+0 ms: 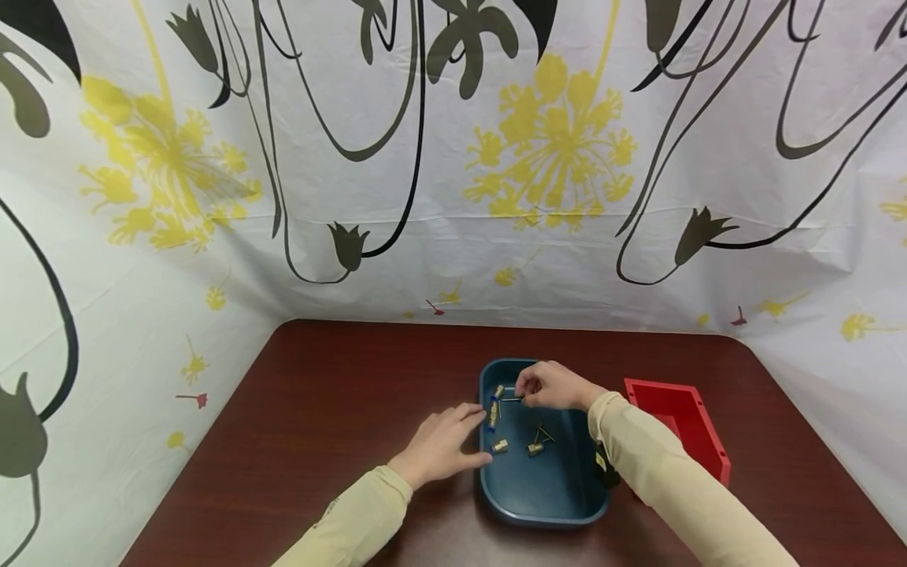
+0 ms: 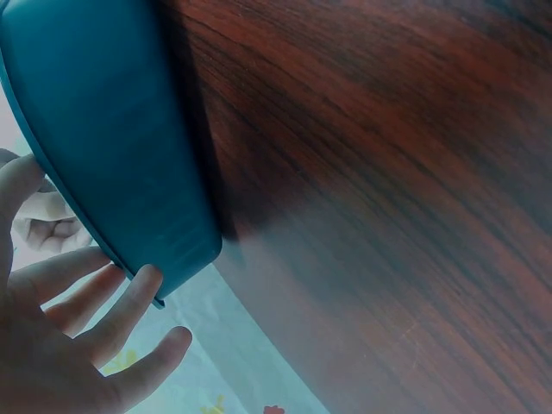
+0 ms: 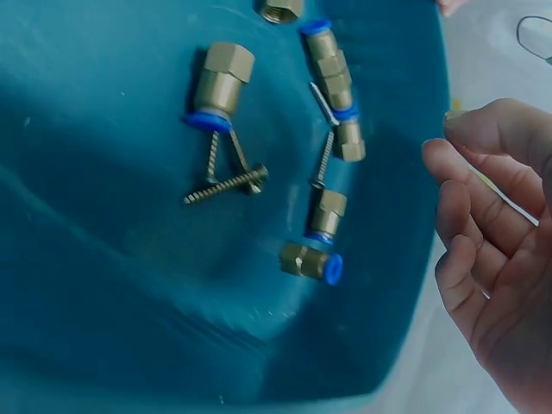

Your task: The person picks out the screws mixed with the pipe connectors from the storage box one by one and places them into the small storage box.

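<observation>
My left hand [image 1: 446,445] rests at the left rim of a blue tray [image 1: 546,496], fingers spread and extended. In the left wrist view, fingertips [image 2: 148,278] overlap the rim. My right hand [image 1: 556,386] hovers over the tray's far part, thumb and fingers loosely curled; nothing shows between them in the right wrist view. Inside the tray lie several brass push-in fittings with blue collars, including a large fitting [image 3: 226,78] and a linked-looking row [image 3: 332,73] along one side. Three screws [image 3: 226,185] lie crossed by the large fitting, and a thin screw [image 3: 324,159] lies beside the row.
A red bin [image 1: 714,437] stands right of the tray, partly behind my right sleeve. A black object with a yellow patch [image 1: 601,463] shows at the tray's right side, mostly covered by the sleeve. Patterned fabric [image 1: 425,236] hangs behind the dark wooden table [image 1: 340,378].
</observation>
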Motion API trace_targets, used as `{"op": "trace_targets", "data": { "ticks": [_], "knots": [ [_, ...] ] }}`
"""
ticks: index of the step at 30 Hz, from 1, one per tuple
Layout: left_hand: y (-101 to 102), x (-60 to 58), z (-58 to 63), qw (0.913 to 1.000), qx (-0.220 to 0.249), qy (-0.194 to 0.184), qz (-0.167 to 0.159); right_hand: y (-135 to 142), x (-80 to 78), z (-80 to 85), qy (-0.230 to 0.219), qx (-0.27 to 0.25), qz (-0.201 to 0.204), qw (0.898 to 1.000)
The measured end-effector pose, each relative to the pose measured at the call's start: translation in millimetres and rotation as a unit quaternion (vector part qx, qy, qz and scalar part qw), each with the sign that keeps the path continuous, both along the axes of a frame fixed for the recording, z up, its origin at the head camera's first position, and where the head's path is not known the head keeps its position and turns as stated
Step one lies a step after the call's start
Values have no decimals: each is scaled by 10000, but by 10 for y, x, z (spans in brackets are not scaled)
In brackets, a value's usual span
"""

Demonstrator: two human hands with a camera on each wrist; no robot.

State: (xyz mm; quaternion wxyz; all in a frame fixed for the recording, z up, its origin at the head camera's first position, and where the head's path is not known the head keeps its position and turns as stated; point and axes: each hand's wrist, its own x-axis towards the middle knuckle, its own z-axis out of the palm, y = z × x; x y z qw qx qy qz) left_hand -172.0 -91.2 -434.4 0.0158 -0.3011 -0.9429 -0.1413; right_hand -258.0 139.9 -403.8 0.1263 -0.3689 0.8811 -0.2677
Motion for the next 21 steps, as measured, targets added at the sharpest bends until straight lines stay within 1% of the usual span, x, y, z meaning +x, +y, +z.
{"op": "trace_targets", "data": {
  "ticks": [10, 15, 21],
  "knots": [
    [0, -6, 3, 10000, 19, -55, 15, -36, 17, -165, -222, 252, -465, 9984],
    [0, 1, -1, 10000, 16, -45, 23, -14, 39, -190, -340, 373, -550, 9972],
    [1, 7, 4, 10000, 39, -14, 35, -2, 48, -194, -438, 738, -782, 9932]
  ]
}}
